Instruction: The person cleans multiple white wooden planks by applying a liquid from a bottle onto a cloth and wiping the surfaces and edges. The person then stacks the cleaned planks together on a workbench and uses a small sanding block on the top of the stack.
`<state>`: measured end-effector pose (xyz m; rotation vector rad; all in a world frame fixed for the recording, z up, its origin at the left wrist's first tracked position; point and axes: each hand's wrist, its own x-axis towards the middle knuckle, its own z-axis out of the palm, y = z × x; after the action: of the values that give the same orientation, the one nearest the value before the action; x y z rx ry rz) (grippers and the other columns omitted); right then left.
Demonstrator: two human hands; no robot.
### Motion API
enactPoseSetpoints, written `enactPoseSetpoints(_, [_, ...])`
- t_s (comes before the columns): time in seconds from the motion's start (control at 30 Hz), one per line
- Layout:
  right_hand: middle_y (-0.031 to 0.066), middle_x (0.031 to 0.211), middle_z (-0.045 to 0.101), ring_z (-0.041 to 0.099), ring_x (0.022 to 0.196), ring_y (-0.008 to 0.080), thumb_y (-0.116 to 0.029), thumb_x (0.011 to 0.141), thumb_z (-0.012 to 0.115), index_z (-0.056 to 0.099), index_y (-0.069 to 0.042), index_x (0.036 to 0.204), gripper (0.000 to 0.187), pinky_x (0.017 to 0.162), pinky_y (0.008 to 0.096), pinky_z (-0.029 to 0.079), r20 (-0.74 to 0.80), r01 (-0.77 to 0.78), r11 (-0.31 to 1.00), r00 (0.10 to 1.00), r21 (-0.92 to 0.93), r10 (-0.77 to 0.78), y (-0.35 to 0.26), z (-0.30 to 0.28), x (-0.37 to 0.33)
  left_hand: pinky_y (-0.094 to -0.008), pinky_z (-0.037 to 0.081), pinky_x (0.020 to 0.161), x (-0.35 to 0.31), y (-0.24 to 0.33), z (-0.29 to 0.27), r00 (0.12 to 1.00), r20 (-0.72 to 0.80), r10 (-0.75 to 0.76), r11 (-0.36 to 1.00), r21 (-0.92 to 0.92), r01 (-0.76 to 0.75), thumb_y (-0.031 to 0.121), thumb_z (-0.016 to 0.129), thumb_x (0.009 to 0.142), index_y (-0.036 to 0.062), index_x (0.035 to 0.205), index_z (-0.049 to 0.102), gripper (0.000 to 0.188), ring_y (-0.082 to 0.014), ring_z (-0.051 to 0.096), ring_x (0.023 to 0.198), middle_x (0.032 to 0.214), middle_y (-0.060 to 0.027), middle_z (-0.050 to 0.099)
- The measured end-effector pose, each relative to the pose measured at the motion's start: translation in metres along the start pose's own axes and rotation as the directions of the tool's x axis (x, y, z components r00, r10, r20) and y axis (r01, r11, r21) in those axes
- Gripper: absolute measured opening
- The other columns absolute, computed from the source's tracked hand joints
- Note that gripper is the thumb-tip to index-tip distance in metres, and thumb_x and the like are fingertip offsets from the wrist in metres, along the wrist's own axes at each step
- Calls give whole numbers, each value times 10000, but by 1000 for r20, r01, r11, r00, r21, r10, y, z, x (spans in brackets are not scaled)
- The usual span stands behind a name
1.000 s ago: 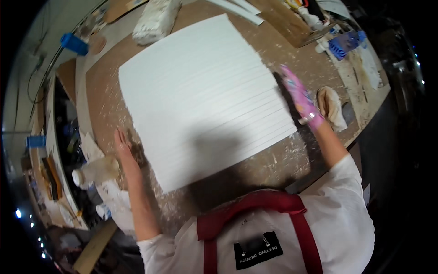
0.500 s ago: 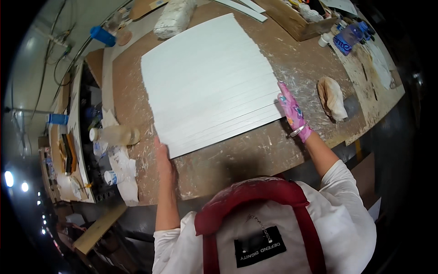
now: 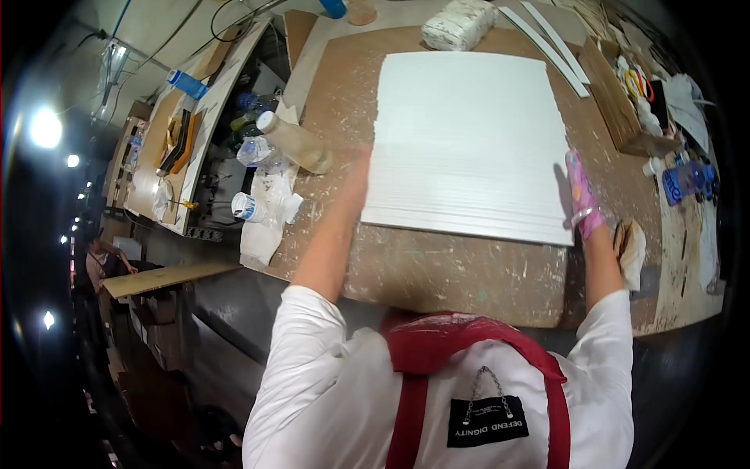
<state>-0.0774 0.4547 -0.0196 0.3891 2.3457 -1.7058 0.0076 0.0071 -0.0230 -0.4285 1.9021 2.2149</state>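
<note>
White slats lie side by side on the worktable (image 3: 461,270), forming a broad sheet of white slats (image 3: 469,141) with uneven side edges. My bare left hand (image 3: 362,172) lies along the sheet's left edge, slightly blurred, with its fingers stretched forward. Against the right edge rests my right hand (image 3: 580,184), in a pink flowered glove, its fingers straight and pointing away from me. The hands face each other across the sheet, neither one wrapped round it. A band circles the right wrist.
A wrapped white bundle (image 3: 459,23) and loose white strips (image 3: 553,51) lie beyond the sheet. To the right are a wooden box (image 3: 617,102), a blue-labelled bottle (image 3: 683,184) and a stained cloth (image 3: 630,250). At left stand a cloudy bottle (image 3: 297,144) and a white tub (image 3: 248,207).
The view has swung, so the table appears further right. The sheet now sits squarer to me, where it was tilted before. Both hands stay at its side edges, the left further up.
</note>
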Motion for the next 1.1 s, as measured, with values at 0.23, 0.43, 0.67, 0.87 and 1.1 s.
enactPoseSetpoints(0.23, [75,1465,387,352,1343,193,-447,1003,368,336,-48,1449,599,1126,338,246,-55,95,973,995,213,-85,52,-52,97,-382,148,1158,47,12,-11,974,-200,110,993,-7,-114,594,302,967,1,1483,145,802,-258,190,1429,1554,-159,178])
enactPoseSetpoints(0.43, [89,1556,186,195,1422,233,-615,899,433,171,-65,1501,857,1154,391,174,37,34,992,999,123,-39,-10,3,113,-367,144,1161,125,44,-20,960,-261,103,988,-82,-129,603,290,965,0,1485,154,809,-256,172,1436,1556,-148,178])
enactPoseSetpoints(0.67, [93,1549,207,188,1426,230,-577,923,383,175,-64,1502,801,1161,375,154,74,259,930,966,-262,-248,27,-12,135,-380,267,1107,165,52,-21,989,49,138,988,67,-141,669,232,940,2,1453,302,844,-245,265,1394,1506,-150,301])
enactPoseSetpoints(0.87, [85,1534,248,221,1414,214,-474,979,327,215,-64,1495,668,1160,346,154,-44,246,969,968,-15,-246,23,-27,185,-359,198,1148,226,97,-9,978,-152,143,983,-94,-159,660,256,940,-24,1479,151,878,-245,245,1409,1544,-149,210])
enactPoseSetpoints(1.1, [86,1520,286,265,1398,208,-372,1007,361,244,-60,1488,585,1152,314,182,66,190,941,974,281,-216,-28,-3,305,-379,239,1134,267,104,-6,997,34,69,992,-107,-65,699,237,917,-28,1478,153,922,-262,259,1399,1535,-139,239])
